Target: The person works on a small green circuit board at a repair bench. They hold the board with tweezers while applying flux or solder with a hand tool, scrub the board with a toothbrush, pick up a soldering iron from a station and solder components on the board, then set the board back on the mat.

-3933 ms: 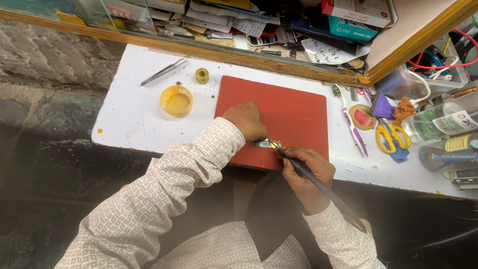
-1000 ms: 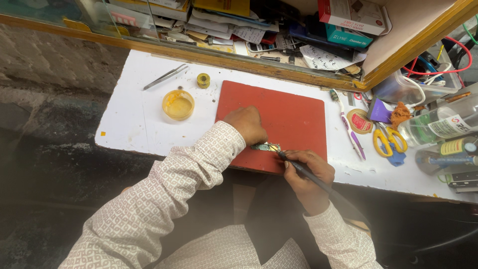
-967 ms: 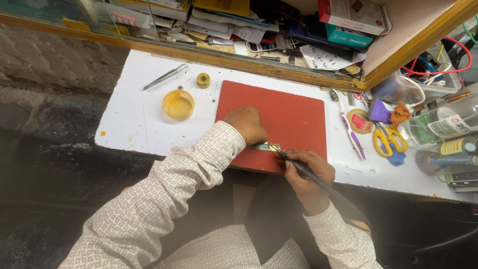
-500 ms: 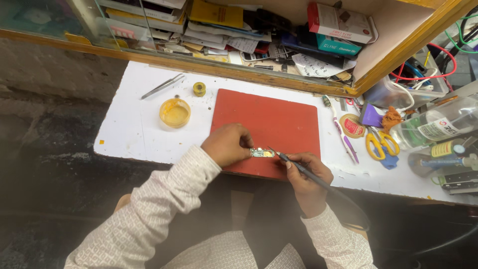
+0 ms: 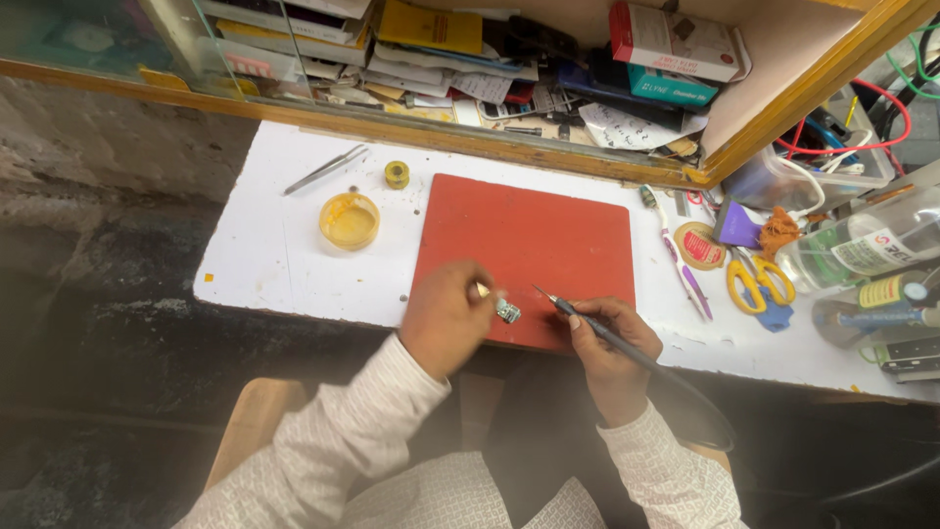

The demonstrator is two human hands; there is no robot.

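Metal-and-green small part (image 5: 506, 312), looks like a tiny circuit board or connector piece, pinched at its left end by left hand (image 5: 446, 315), fingers curled tight around it. Part sits at near edge of red mat (image 5: 529, 235), just off its surface or resting on it, cannot tell which. Right hand (image 5: 609, 338) grips soldering iron (image 5: 587, 323) pen-style, fingers closed round the dark handle; tip points at the part, close but apart from it. Cord trails back off the handle toward the body.

Handling judgement: part is very light, stiff, probably fragile and easy to flick away; best held by its edges with a firm pinch or tweezers, keeping fingertips away from the iron tip, likely hot.

Left of the mat: yellow flux tin (image 5: 350, 220), small solder spool (image 5: 397, 174), tweezers (image 5: 326, 168), all well apart from the hands. Right of the mat: toothbrush (image 5: 676, 257), round tin (image 5: 699, 245), yellow-handled scissors (image 5: 756, 282), clear bottle (image 5: 862, 245). All on white worktop (image 5: 264, 255). Behind the mat, wooden-edged shelf (image 5: 548, 157) crammed with boxes and papers.
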